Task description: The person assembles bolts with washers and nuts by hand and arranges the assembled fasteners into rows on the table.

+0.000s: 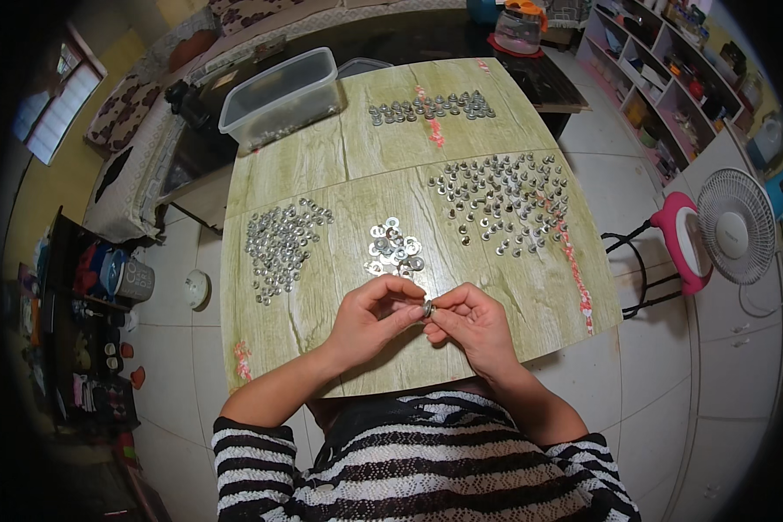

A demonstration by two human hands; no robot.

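My left hand (pixel 372 317) and my right hand (pixel 471 324) meet above the near edge of a wood-patterned table (pixel 322 165). Together their fingertips pinch a small metal piece (pixel 427 308), ring-shaped and silvery. Just beyond the hands lies a small heap of flat washers (pixel 393 248). A patch of small nuts (pixel 280 245) is spread to the left. A wide scatter of upright bolts or rivets (pixel 503 198) covers the right side. A row of assembled metal pieces (pixel 432 107) lies near the far edge.
A clear plastic tub (pixel 280 96) holding some metal parts stands at the table's far left corner. A pink stool (pixel 680 244) and a white floor fan (pixel 737 226) stand to the right, shelves (pixel 670 70) behind them. A sofa and dark shelves are on the left.
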